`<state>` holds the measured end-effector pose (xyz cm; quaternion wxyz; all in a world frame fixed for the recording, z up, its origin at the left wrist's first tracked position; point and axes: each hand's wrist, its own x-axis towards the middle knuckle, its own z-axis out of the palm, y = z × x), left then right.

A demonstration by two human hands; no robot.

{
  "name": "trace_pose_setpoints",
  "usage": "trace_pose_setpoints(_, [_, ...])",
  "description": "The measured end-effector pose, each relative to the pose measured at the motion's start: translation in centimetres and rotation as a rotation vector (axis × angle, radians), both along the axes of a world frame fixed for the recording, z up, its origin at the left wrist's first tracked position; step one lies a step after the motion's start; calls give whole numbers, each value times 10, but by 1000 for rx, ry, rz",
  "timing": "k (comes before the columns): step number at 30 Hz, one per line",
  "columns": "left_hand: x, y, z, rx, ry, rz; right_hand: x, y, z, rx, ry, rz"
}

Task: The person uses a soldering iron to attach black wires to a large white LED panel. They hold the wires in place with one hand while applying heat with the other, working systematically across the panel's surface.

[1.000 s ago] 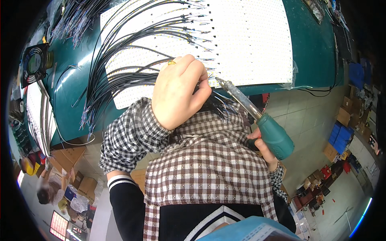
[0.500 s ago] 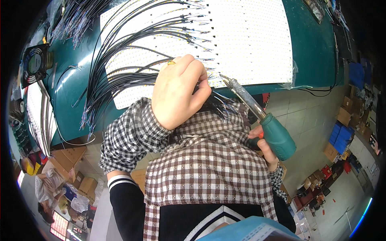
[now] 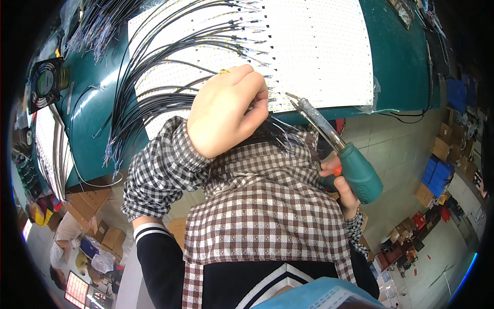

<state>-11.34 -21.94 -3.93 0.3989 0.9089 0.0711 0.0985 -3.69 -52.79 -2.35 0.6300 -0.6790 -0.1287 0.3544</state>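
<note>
My left hand (image 3: 229, 110) is over the near edge of a white panel (image 3: 324, 67) dotted with rows of small yellowish elements. Its fingers are curled into a pinch, and what lies between them is hidden. Black cables (image 3: 167, 100) run in from the left under this hand; stripped wire ends (image 3: 285, 135) stick out past it, over my lap. My right hand (image 3: 347, 189) is closed round a soldering iron with a green pistol-shaped handle (image 3: 362, 175) and a red trigger. The iron's tip points up and left, just above the panel's near edge, apart from my left fingers.
More cables with thin coloured wire ends (image 3: 244, 46) lie across the panel. The green table (image 3: 401, 67) carries a loose wire bundle (image 3: 100, 26) at the far left, a black fan (image 3: 45, 85) and stacked panels (image 3: 50, 147). Boxes (image 3: 440, 149) stand on the floor at right.
The soldering iron has moved slightly right, its tip further from my left fingers. My left hand has shifted a little left, still pinched.
</note>
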Motion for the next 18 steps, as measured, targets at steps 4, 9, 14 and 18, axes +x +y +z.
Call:
trace_pose_setpoints(4, [-3, -1, -5, 1, -29, 35, -1, 1, 1, -33, -9, 1])
trace_pose_setpoints(9, [-3, -2, -7, 1, -43, 35, 0, 0, -1, -60, -36, 33])
trace_pose_setpoints(14, [-3, -2, -7, 3, -48, 31, 2, -4, -5, -100, -61, 88])
trace_pose_setpoints(18, [-3, -3, -7, 4, -40, 33, 1, -8, -8, -132, -78, 110])
